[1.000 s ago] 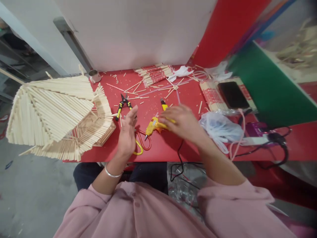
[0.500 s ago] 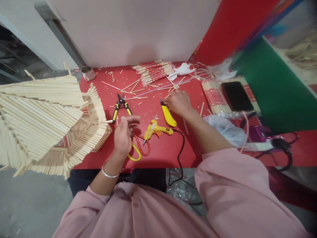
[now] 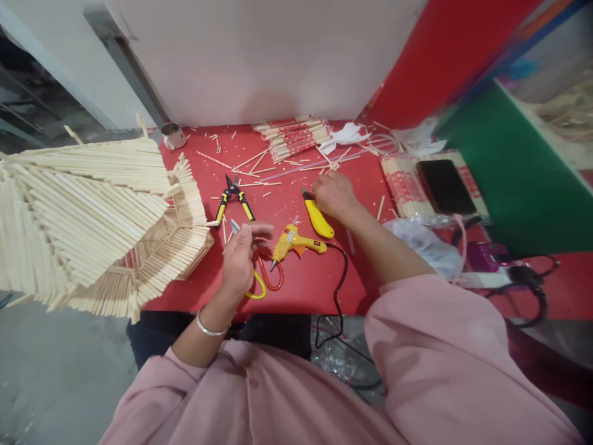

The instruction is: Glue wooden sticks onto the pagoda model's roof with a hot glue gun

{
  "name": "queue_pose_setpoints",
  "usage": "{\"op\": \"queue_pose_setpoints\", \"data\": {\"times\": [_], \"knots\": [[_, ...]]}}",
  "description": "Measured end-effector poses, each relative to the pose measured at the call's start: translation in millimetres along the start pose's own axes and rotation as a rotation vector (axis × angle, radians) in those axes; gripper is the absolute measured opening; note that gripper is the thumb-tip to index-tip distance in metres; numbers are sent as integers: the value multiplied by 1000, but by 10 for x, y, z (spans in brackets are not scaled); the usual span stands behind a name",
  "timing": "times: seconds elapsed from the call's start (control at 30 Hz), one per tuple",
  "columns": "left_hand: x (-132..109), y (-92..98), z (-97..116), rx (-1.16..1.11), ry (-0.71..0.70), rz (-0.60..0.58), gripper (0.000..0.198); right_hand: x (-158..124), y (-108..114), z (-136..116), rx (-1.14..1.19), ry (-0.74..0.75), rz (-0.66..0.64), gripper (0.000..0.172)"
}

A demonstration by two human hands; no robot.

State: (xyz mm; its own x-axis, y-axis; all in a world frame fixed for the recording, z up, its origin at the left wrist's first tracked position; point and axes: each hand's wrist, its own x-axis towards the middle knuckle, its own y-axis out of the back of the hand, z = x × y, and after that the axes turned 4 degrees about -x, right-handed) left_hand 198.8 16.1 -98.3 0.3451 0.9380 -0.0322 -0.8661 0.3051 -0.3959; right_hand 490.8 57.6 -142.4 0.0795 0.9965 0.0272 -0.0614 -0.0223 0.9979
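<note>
My left hand (image 3: 239, 256) hovers over the red table (image 3: 301, 281), fingers pinched together above the red-and-yellow-handled scissors (image 3: 260, 279); what it pinches I cannot make out. My right hand (image 3: 334, 194) reaches farther back, fingers curled down onto loose wooden sticks (image 3: 330, 162), right beside a yellow utility knife (image 3: 319, 220). Between my hands lies a yellow glue gun (image 3: 296, 241) with a black cord (image 3: 341, 290). Black-and-yellow snips (image 3: 234, 199) lie just beyond my left hand.
A large structure of glued wooden sticks (image 3: 92, 210) overhangs the table's left edge. At the back are a bundle of wrapped sticks (image 3: 291, 133) and a small metal cup (image 3: 173, 135). On the right lie a phone (image 3: 445, 185) on stick packs, a plastic bag (image 3: 426, 244) and a power strip (image 3: 486, 275).
My right hand has left the glue gun and moved back to the loose sticks beside the utility knife. My left hand has closed from open fingers into a pinch.
</note>
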Motion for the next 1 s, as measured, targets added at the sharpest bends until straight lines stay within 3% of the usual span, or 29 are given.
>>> {"op": "queue_pose_setpoints", "data": {"times": [0.17, 0.33, 0.57, 0.8, 1.0], "knots": [[-42, 14, 22, -14, -8, -8, 52, -29, 21, 120, 77, -57, -23, 42], [-9, 23, 24, -26, -6, -44, 45, -83, 87, 253, 170, -131, -78, 31], [336, 24, 26, 35, -75, 27, 30, 1, 104, 161, 207, -236, -101, 25], [551, 118, -231, 113, -150, 8, 15, 194, 188, 58, 252, -200, -86, 24], [562, 234, -361, 271, -318, -61, 37, 518, 227, 14, 302, -161, -88, 21]]}}
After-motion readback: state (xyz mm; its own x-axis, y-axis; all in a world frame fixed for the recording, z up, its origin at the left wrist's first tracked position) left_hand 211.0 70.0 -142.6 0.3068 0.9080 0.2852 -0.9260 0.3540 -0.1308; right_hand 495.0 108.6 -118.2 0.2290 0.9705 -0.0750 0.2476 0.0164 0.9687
